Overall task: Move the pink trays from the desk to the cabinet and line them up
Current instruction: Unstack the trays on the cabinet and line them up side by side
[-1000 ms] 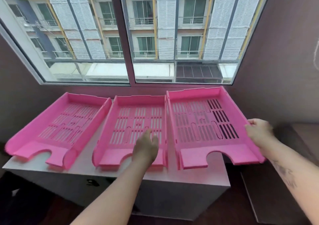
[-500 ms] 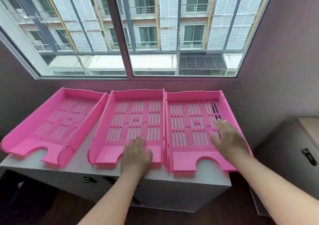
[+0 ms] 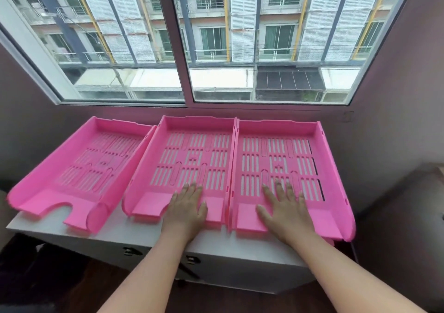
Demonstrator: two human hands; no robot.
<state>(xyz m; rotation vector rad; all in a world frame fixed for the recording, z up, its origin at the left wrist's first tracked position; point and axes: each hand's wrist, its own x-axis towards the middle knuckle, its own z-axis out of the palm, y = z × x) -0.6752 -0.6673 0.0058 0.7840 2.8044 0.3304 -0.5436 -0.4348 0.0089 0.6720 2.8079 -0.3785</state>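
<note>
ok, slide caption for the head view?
Left hand and right hand lie flat on two of three pink trays atop the white cabinet.

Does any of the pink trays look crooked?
Yes. The left pink slotted plastic tray sits angled on the white cabinet, its front overhanging the left edge, while the middle tray and right tray sit straight, side by side.

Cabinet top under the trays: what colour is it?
White, seen in the head view on the bare strip of the cabinet top in front of the pink trays.
</note>
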